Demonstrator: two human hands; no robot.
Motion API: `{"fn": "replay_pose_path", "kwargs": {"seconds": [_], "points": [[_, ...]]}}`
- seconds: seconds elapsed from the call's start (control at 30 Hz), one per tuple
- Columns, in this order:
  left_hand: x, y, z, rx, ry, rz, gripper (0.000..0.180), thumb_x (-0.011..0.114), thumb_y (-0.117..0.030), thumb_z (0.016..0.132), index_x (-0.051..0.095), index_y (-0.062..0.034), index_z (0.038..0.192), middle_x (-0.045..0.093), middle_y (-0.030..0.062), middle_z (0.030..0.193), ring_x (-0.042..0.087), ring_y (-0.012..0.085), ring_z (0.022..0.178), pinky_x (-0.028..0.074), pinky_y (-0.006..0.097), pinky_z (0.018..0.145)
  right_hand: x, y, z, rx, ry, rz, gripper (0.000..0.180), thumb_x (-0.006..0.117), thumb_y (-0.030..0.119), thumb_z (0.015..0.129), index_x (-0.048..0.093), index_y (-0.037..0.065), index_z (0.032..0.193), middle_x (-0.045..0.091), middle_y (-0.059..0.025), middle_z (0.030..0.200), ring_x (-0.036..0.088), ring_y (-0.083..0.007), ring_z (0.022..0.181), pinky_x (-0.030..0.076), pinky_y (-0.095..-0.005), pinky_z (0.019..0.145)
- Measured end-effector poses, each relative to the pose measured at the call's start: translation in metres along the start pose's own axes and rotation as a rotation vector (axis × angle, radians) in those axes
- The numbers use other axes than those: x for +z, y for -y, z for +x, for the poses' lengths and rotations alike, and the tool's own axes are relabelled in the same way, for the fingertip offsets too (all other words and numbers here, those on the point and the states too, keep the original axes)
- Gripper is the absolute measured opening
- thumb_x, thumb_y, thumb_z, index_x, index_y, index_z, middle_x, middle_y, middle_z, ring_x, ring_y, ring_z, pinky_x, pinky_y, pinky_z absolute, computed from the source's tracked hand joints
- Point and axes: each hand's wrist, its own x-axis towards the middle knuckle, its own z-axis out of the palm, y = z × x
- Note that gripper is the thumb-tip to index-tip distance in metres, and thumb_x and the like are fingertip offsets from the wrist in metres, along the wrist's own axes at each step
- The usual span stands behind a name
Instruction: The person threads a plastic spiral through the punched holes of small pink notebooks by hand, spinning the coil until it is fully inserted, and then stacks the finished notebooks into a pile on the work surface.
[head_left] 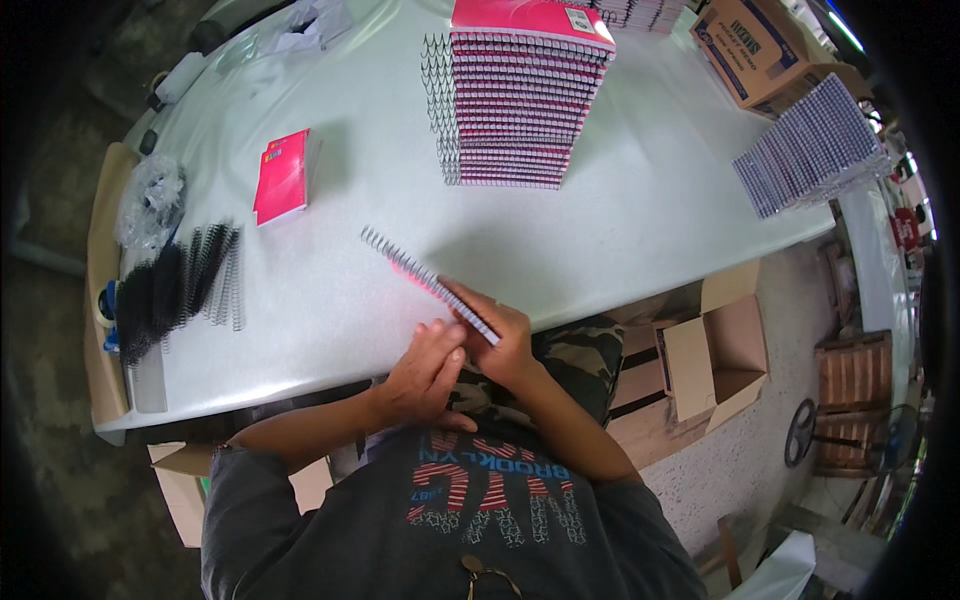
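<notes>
A thin pink notebook is held on edge over the table's near side, its spine [470, 314] slanting up to the left. A dark wire coil [380, 243] runs along the spine and sticks out past the far end. My right hand [508, 340] is closed around the notebook's near end. Beside it, my left hand [422, 368] has its fingers bent and drawn together at the notebook's lower side; what they grip, if anything, is hidden. Loose black coils [185, 275] lie at the left. Two pink notebooks [283, 178] without visible coils rest farther back.
A tall stack of coil-bound pink notebooks [525, 110] stands at the back, with another bound stack [810, 145] at the right. Behind that sits a cardboard box [750, 50]. Clear plastic wrap [152, 200] lies at the left edge. An open carton [735, 345] is below the table's right side.
</notes>
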Motion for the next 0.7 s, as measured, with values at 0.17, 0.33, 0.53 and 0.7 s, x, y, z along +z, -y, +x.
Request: {"fn": "replay_pose_path", "kwargs": {"seconds": [0.17,0.33,0.53,0.7], "points": [[-0.043,-0.008,0.069,-0.230,-0.140,-0.353,0.072,0.047,-0.034,0.093,0.013,0.0113,0.139,0.029,0.0392,0.134,0.038,0.0527,0.119,0.031,0.052,0.100,0.006,0.037,0.030,-0.158,-0.294,0.337,0.066,0.066,0.019,0.075,0.041,0.000,0.133,0.036,-0.0204,0.141,0.029,-0.0362,0.135,0.021,-0.0466,0.109],[-0.043,0.031,0.080,-0.580,0.048,-0.954,0.041,0.047,-0.019,0.097,0.041,-0.0008,0.133,0.067,0.0112,0.097,0.063,0.0148,0.083,0.048,0.027,0.076,-0.063,0.059,0.054,0.079,0.254,-0.665,0.058,0.067,0.016,0.075,0.045,0.003,0.127,0.044,-0.0178,0.129,0.041,-0.0324,0.122,0.028,-0.0465,0.102],[0.003,0.062,0.090,-0.630,-0.253,-1.351,0.009,0.058,-0.010,0.091,0.056,-0.0030,0.096,0.067,0.0048,0.087,0.058,0.0060,0.076,0.047,0.022,0.071,-0.065,0.016,0.047,0.383,-0.105,-0.115,0.019,0.068,0.009,0.081,0.060,-0.002,0.095,0.063,-0.0110,0.070,0.060,-0.0226,0.062,0.046,-0.0304,0.060],[0.008,0.068,0.077,-0.638,-0.306,-1.372,0.011,0.058,-0.011,0.091,0.055,-0.0011,0.095,0.064,0.0046,0.088,0.058,0.0068,0.079,0.047,0.021,0.072,-0.055,0.020,0.053,0.499,0.240,-0.339,0.015,0.065,0.011,0.084,0.061,-0.002,0.091,0.065,-0.0102,0.073,0.059,-0.0112,0.067,0.046,-0.0266,0.061]]}}
